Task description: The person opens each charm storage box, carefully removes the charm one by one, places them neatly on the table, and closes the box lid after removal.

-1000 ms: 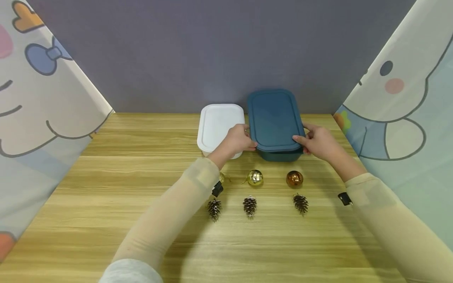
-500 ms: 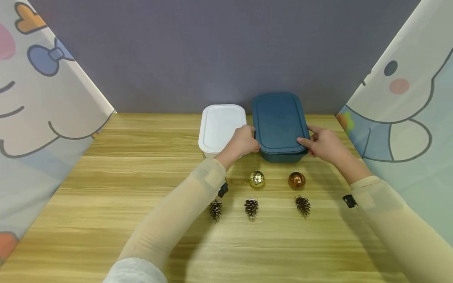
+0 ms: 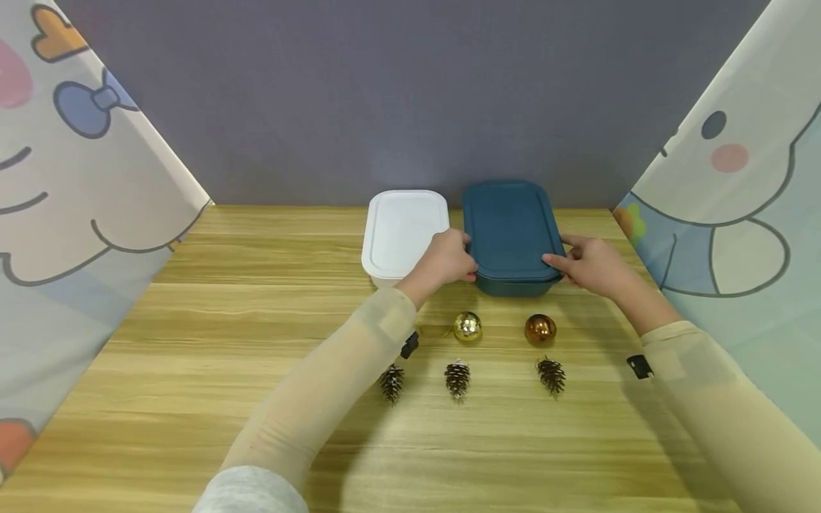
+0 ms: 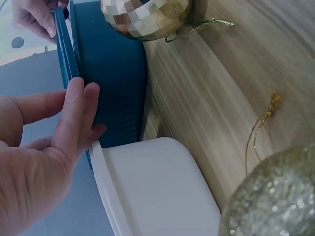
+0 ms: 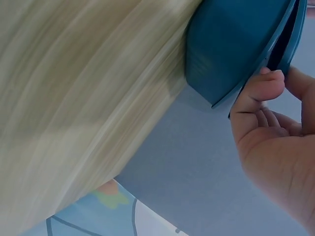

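Note:
A dark blue lid (image 3: 513, 228) lies over the matching blue box (image 3: 516, 288), a narrow gap showing between lid and rim in both wrist views. My left hand (image 3: 449, 256) pinches the lid's left edge, thumb on one side and fingers at the rim. At the right edge, my right hand (image 3: 593, 265) grips the lid between its thumb and curled fingers (image 5: 266, 87). Beside the blue box is a white lidded box (image 3: 405, 231), close against my left hand. In the left wrist view the fingertips overlap the blue box's side.
In front lie a faceted gold ball ornament (image 3: 467, 326), a copper ball ornament (image 3: 540, 329) and a glittery ball (image 4: 275, 201), mostly behind my left arm in the head view. Nearer are pine cones (image 3: 457, 378), one (image 3: 551, 375) at right, another (image 3: 391, 383) by the left sleeve. A grey wall (image 3: 410, 92) stands behind.
The blue lid has come down, its far edge lower over the box, with both hands still holding its edges. The whole scene has shifted slightly right in the head view.

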Available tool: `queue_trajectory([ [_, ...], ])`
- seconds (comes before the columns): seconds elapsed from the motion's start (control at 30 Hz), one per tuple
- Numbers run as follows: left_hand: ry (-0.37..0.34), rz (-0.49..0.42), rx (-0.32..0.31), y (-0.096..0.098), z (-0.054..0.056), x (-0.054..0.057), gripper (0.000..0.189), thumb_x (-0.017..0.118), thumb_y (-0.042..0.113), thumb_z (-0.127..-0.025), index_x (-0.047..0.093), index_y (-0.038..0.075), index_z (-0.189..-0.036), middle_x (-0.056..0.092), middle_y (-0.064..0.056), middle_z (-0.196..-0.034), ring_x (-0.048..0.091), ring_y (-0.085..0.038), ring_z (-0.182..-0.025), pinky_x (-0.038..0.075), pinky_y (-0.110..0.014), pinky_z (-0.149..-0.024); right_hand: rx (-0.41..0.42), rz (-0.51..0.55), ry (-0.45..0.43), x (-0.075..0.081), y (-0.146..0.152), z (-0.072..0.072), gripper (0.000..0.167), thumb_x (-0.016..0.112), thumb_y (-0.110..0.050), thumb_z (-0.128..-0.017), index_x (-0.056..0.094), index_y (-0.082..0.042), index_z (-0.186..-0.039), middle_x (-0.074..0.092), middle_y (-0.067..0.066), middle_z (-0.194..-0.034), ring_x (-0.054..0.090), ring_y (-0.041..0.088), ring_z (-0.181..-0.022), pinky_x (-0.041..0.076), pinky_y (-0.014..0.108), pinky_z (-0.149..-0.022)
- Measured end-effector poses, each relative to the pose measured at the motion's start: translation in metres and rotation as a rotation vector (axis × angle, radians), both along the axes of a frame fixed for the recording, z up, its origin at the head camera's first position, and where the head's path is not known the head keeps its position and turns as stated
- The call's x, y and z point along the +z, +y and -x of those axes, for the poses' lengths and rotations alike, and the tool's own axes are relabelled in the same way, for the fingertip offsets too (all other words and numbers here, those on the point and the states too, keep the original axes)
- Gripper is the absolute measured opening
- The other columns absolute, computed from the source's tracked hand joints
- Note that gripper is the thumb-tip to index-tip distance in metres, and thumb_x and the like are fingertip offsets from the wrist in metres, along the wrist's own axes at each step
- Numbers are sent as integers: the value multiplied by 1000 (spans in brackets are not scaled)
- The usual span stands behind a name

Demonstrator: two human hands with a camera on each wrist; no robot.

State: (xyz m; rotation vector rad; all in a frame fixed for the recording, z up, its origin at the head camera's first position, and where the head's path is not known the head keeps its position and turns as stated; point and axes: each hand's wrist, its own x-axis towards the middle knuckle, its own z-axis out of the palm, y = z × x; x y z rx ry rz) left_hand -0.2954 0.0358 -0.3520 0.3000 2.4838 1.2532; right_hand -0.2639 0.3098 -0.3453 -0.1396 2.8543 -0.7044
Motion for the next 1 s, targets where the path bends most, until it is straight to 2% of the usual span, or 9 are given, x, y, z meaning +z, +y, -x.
queue_trajectory([
  [0.07, 8, 1, -6, 1, -1, 0, 66, 69, 2, -100, 43, -2, -160, 55, -23, -158, 82, -21, -85, 64, -31, -90, 10, -17, -8, 0, 2, 1, 89, 54, -52, -110, 24, 11, -164, 59, 3, -63, 52, 20, -57, 40, 37, -61],
  [0.17, 19, 12, -9, 3, -2, 0, 64, 69, 3, -101, 44, -3, -159, 60, -23, -152, 82, -21, -85, 62, -34, -97, 17, -31, -20, 0, 5, 3, 89, 53, -52, -110, 23, 12, -164, 68, 12, -76, 58, 22, -64, 43, 38, -65],
  [0.3, 18, 27, -14, 6, -3, 1, 63, 71, 6, -101, 46, -2, -158, 72, -20, -137, 81, -18, -82, 61, -35, -100, 30, -67, 2, -2, 9, 6, 81, 52, -46, -112, 28, 14, -161, 75, 27, -106, 65, 24, -76, 50, 43, -73],
  [0.4, 17, 35, -22, 9, -4, 2, 64, 72, 9, -101, 46, -1, -159, 76, -18, -129, 81, -18, -82, 62, -34, -98, 40, -92, 23, -4, 12, 7, 75, 51, -40, -113, 32, 16, -159, 73, 32, -116, 65, 25, -77, 51, 45, -75],
  [0.57, 27, 54, -23, 11, -3, 1, 63, 71, 9, -102, 47, 0, -159, 78, -15, -119, 81, -22, -87, 63, -30, -88, 44, -111, 45, -8, 14, 7, 71, 50, -36, -113, 34, 17, -157, 74, 32, -112, 65, 25, -74, 52, 47, -73],
  [0.67, 39, 67, -20, 10, -4, -1, 61, 72, 10, -102, 48, 0, -158, 80, -9, -96, 82, -26, -89, 61, -28, -80, 46, -119, 56, -11, 13, 8, 70, 50, -36, -113, 35, 18, -156, 74, 32, -111, 66, 27, -76, 53, 48, -73],
  [0.8, 64, 93, -26, 9, -5, -3, 60, 72, 11, -102, 50, 0, -157, 77, -3, -75, 81, -28, -88, 55, -30, -82, 56, -120, 64, -16, 12, 9, 70, 50, -35, -114, 35, 18, -156, 74, 30, -106, 65, 25, -73, 51, 45, -70],
  [0.87, 77, 113, -31, 9, -6, -4, 59, 71, 12, -102, 50, 1, -156, 78, -4, -77, 81, -27, -87, 56, -31, -84, 60, -118, 69, -17, 12, 9, 70, 50, -35, -114, 35, 19, -156, 74, 28, -101, 62, 24, -70, 50, 43, -68],
  [1.0, 98, 149, -47, 8, -7, -6, 56, 70, 12, -103, 52, 0, -155, 79, -9, -101, 82, -23, -86, 61, -30, -84, 59, -110, 66, -20, 10, 7, 70, 49, -36, -114, 34, 18, -157, 73, 26, -98, 61, 26, -70, 50, 45, -71],
])
